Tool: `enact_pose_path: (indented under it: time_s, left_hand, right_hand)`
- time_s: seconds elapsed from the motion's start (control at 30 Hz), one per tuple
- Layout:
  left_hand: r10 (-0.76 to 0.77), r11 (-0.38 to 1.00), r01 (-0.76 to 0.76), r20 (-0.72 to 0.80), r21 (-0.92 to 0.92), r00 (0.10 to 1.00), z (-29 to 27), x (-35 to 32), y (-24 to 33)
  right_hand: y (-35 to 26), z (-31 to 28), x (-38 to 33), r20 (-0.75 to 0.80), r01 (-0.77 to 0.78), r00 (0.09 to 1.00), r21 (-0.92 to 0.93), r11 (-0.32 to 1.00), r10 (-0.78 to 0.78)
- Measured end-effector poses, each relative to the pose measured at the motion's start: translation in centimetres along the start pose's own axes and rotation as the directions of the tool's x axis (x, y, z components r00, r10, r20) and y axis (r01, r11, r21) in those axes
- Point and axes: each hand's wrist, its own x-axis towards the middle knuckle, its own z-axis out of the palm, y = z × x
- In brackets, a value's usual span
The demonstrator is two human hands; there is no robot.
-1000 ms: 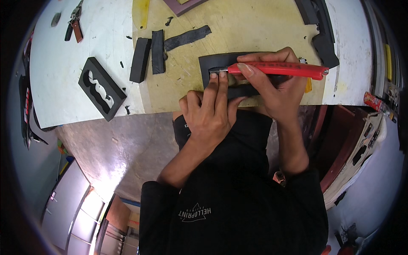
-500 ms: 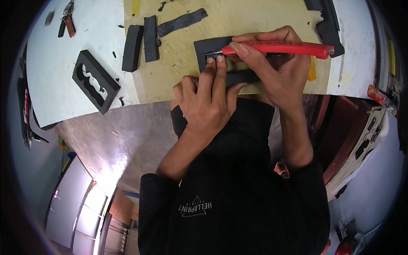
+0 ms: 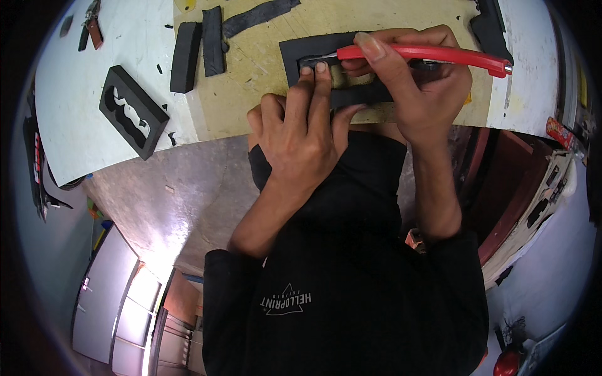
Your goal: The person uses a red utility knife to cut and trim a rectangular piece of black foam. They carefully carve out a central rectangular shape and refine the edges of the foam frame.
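Observation:
My right hand [image 3: 433,84] grips a red-handled craft knife [image 3: 451,55] from above, its thin blade pointing left. Under the blade lies a black foam frame [image 3: 360,94] with an opening through its middle. The blade tip is at the inner edge near the frame's upper left corner. Two fingertips of my left hand [image 3: 298,131] press on the foam there, just below the blade. Its thumb rests by the frame's near strip, and the other fingers curl. Part of the frame is hidden behind my hands.
On the left of the table [image 3: 63,125] lies another foam block [image 3: 133,113] with a wavy cut-out. Beyond it are a foam bar [image 3: 186,56], foam strips [image 3: 213,41] and keys [image 3: 92,25]. More black foam [image 3: 492,31] lies at the far right. Small black scraps dot the surface.
The knife has shifted right and slightly up in view, its blade now lying more level along the foam. My left fingers still press the foam. The whole table appears slightly higher and further left.

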Motion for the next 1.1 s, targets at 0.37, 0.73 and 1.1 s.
enact_pose_path:
  time_s: [0.37,0.73,1.1]
  left_hand:
    - [0.004,1.0,-0.005,-0.018,-0.004,1.0,0.2,-0.1,-0.1]
    - [0.024,1.0,-0.025,-0.052,-0.003,0.998,0.5,-0.2,-0.4]
    - [0.035,0.998,-0.039,-0.093,-0.046,0.995,1.1,-0.4,-0.6]
  right_hand:
    - [0.2,-0.2,0.4,0.108,0.089,0.991,-0.059,0.994,-0.082]
    - [1.3,0.4,-0.3,-0.041,0.171,0.985,0.025,0.985,-0.17]
    - [1.4,0.4,-0.9,0.035,0.099,0.994,0.044,0.994,-0.1]
